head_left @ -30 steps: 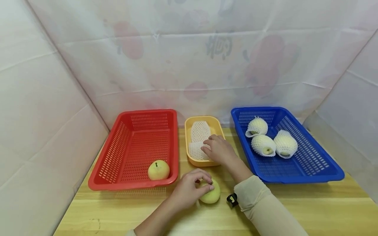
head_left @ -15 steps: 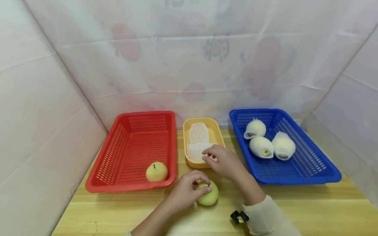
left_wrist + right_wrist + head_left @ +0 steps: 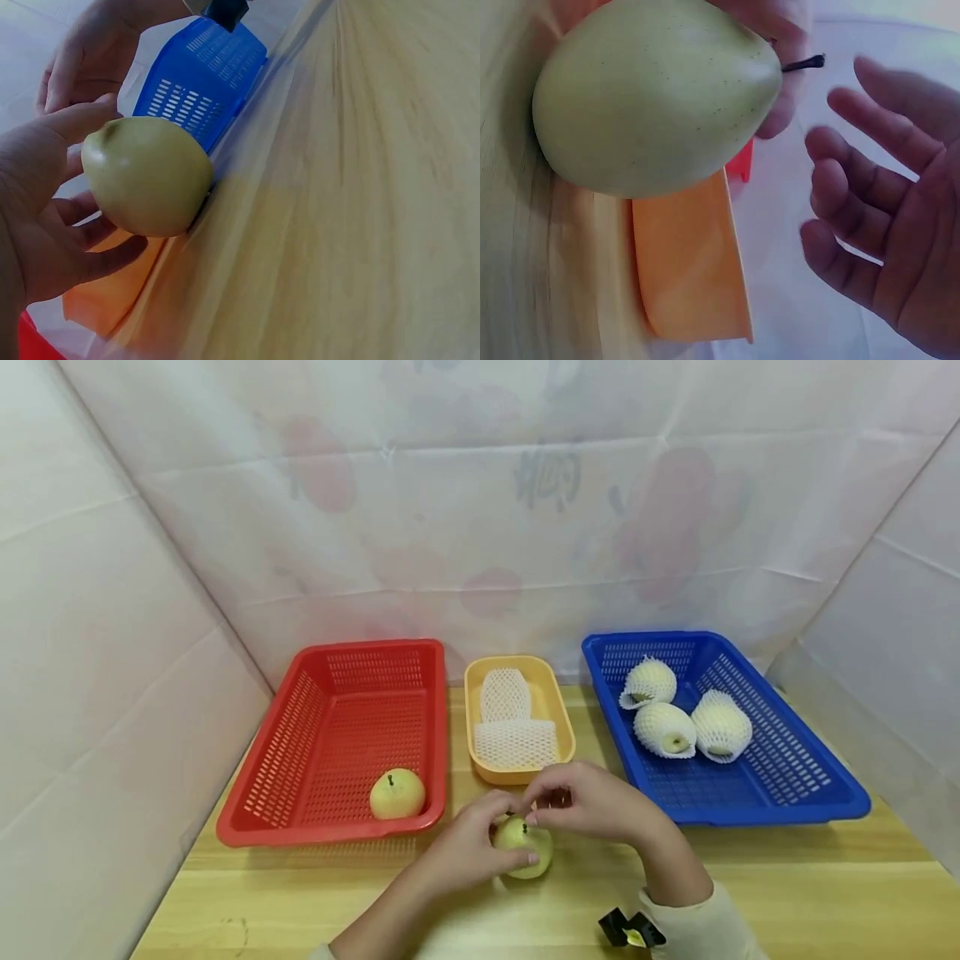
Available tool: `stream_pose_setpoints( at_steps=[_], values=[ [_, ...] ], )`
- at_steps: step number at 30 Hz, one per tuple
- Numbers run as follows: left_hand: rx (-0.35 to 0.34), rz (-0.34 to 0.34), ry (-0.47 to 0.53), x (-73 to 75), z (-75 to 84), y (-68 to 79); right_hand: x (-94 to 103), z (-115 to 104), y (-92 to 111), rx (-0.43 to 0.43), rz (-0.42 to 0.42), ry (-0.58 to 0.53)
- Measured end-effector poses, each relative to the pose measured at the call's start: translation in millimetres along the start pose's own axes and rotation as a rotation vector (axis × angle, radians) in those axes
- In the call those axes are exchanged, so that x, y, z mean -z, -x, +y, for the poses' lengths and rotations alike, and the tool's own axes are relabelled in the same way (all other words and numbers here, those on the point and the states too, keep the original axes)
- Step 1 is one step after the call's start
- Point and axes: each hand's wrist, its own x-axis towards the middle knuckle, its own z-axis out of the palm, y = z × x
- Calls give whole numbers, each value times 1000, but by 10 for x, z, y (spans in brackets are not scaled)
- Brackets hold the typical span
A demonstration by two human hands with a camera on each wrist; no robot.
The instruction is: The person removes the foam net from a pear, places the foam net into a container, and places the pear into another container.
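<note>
A bare yellow-green pear stands upright on the wooden table, its dark stem pointing up. My left hand holds it from the left side, thumb in front and fingers behind. Close over the stem is my right hand, its fingers loosely bent with nothing in them. In the right wrist view those right fingers are spread apart, a small gap from the stem of the pear. Two white foam net sleeves lie in the yellow tray behind the hands.
Left stands a red basket with another bare pear in its near right corner. A blue basket on the right holds several foam-netted pears. Cloth walls enclose the back and sides of the table.
My right hand has left the foam net sleeves in the tray and come toward me, over the pear's top. My left hand stays at the pear, its fingers shifted slightly around it.
</note>
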Motion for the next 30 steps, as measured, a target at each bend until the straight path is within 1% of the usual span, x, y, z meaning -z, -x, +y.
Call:
stream_pose_setpoints(
  at_steps=[3, 5, 9, 13, 16, 18, 22, 25, 30],
  values=[
    [22, -34, -41, -16, -26, 14, -21, 0, -1, 5, -54, -9],
    [33, -40, -66, -30, -37, 17, -40, -4, -13, -15, -75, 7],
    [24, -38, -80, -33, -35, 8, -66, -17, -48, -48, -88, 56],
    [7, -40, -75, -21, -18, -8, -84, -23, -77, -43, -84, 97],
    [0, -43, -69, -18, -4, -12, -82, -17, -79, -41, -70, 106],
    [-2, -46, -62, -22, 4, -12, -68, -13, -65, -49, -51, 94],
    [-5, -42, -46, -38, 22, -10, -23, -28, -10, -44, 23, 62],
    [-10, -19, -29, -49, 40, -3, -10, -42, 16, -26, 75, 32],
    [-16, 25, -7, -48, 53, -1, 2, -20, 22, -9, 111, -23]
  ],
)
